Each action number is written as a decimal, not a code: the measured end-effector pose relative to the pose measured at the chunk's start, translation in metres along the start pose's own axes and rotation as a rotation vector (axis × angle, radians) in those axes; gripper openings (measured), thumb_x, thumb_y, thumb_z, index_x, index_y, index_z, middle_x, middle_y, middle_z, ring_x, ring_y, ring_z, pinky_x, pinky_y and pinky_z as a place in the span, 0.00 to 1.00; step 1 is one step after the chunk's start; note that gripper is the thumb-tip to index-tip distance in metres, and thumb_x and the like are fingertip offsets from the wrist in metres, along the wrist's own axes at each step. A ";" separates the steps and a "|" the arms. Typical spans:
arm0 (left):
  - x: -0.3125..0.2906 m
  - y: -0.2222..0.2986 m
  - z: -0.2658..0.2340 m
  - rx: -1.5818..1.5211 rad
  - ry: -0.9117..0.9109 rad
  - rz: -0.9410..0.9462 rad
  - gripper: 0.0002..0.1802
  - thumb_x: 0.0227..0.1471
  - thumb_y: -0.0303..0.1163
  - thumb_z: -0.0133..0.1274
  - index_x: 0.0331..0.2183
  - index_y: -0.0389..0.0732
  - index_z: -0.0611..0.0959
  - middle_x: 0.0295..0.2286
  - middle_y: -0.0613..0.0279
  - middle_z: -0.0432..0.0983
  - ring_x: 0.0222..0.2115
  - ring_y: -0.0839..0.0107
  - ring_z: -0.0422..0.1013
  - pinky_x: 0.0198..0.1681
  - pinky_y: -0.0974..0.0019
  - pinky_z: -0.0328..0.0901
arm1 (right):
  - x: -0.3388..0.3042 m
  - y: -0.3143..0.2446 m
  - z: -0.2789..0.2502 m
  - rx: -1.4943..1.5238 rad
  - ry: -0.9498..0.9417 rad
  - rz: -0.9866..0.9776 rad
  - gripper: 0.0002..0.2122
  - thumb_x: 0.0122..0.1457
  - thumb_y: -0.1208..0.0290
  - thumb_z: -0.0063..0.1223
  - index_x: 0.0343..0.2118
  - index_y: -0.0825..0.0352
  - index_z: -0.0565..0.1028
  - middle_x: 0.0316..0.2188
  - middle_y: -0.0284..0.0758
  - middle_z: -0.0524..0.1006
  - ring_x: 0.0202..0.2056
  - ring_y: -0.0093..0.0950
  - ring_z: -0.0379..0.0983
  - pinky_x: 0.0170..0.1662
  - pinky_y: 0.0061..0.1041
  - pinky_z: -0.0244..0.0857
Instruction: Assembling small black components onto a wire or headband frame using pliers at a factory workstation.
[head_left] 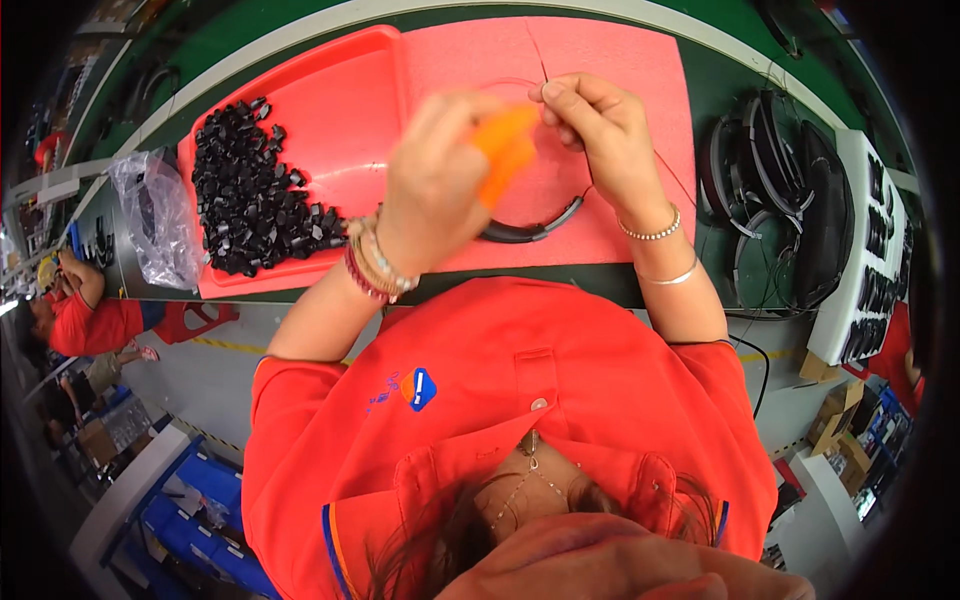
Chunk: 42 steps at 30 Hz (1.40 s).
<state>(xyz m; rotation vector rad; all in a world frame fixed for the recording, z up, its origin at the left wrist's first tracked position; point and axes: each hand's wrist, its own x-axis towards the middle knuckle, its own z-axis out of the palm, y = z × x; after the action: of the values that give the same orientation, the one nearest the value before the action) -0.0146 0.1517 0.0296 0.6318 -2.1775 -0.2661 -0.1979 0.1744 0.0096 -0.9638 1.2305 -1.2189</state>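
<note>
Here we see both hands raised over a pink mat (pixel 620 70) on the green workbench (pixel 730 95). Our left hand (pixel 435 185) is closed around an orange tool (pixel 505 150); the tool is blurred, so we cannot tell its exact shape, and only its orange end shows past the curled fingers. Our right hand (pixel 600 130) has its fingers narrowed to a pinch: thumb and forefinger meet on a thin dark wire (pixel 540 60) that runs up and away across the mat. The orange tool lies just beside the right fingertips, near the pinch point; whether it touches the wire we cannot tell.

Below the hands, a curved black headband piece (pixel 535 230) rests on the mat, partly hidden by the left wrist. A thin wire loop shows faintly on the mat around the hands.

To the left, a red tray (pixel 340 90) touches the mat edge and holds a heap of small black parts (pixel 250 190) in its left half. A clear plastic bag (pixel 160 215) lies just beside the tray. To the right, well apart from the hands, several black headbands (pixel 760 170) with wires are stacked next to a white rack (pixel 875 250) of dark parts.
</note>
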 end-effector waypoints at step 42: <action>-0.066 -0.140 -0.106 0.716 -0.373 -0.444 0.08 0.45 0.30 0.55 0.27 0.35 0.81 0.25 0.49 0.76 0.28 0.52 0.71 0.33 0.55 0.67 | -0.002 0.005 0.043 -0.344 -0.019 -0.235 0.05 0.54 0.74 0.57 0.30 0.71 0.77 0.18 0.30 0.75 0.22 0.15 0.70 0.26 0.15 0.65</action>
<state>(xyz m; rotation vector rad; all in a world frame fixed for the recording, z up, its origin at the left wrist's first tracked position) 0.1512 0.0699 -0.0032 1.5770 -2.4564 0.2065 -0.1547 0.1733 0.0109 -1.4011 1.3674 -1.1944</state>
